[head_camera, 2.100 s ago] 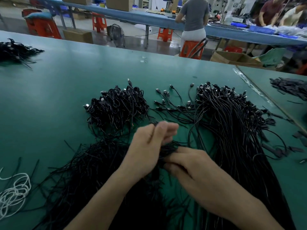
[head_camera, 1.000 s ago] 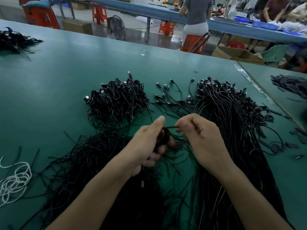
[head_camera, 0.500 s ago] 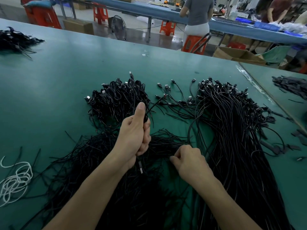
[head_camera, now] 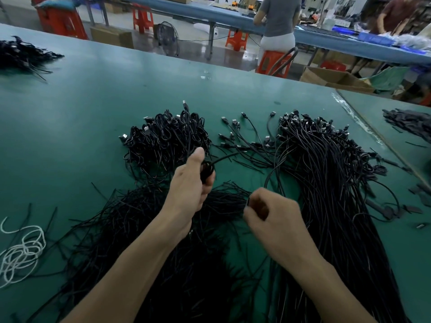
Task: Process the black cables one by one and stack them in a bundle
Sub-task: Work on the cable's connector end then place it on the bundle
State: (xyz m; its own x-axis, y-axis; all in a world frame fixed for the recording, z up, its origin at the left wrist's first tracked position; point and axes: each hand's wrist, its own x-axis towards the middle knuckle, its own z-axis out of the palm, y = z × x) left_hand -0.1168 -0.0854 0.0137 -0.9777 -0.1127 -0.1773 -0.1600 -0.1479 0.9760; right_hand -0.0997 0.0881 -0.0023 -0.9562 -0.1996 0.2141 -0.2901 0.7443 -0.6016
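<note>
Well out to the left of the left hand's fingers, a tangle of white cord lies on the green table. Nearer, a spread of thin black strands fans across the table beneath the left forearm and reaches under both sets of fingers. Just beyond the left fingertips sits the heap of coiled cables, with plugs poking out along its far edge. The left hand is held up with the thumb upright, its fingers curled tight round one coiled cable. A free tail of that cable runs out of the fist, up and to the right. The right hand hangs lower, fingers curled in, with thumb and forefinger pinching a small dark strip at the strands' edge. It is probably one of those strands, though it is too small to be sure. Beyond the right fingers a few loose cables lie scattered. Just to the right of those fingers the long cables lie straight in a thick sheaf, plug ends at the far side, running down past the right forearm.
</note>
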